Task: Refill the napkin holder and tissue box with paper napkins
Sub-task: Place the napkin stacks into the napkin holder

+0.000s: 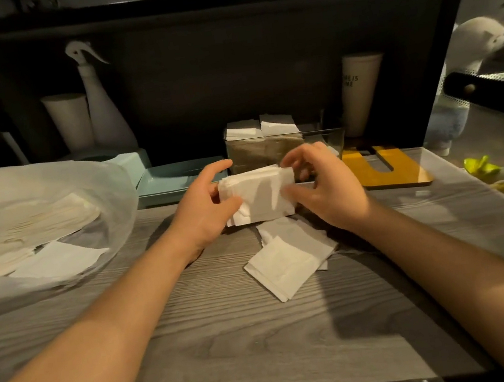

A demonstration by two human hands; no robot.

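A stack of white paper napkins (259,196) is held above the wooden table between both hands. My left hand (206,208) grips its left end, thumb on the front. My right hand (321,188) pinches its right end with curled fingers. Right behind the stack stands a clear napkin holder (324,142) with two rows of white napkins (260,128) upright in its left part. Loose napkins (288,255) lie on the table below my hands. A light blue tissue box (135,164) with its lid (172,182) sits to the left of the holder.
A large plastic bag of napkins (33,219) fills the left of the table. A yellow wooden board (382,167) lies right of the holder. Two white cups (70,121) (360,90) and a spray bottle (101,104) stand against the dark back wall. Yellow gloves (495,174) lie far right.
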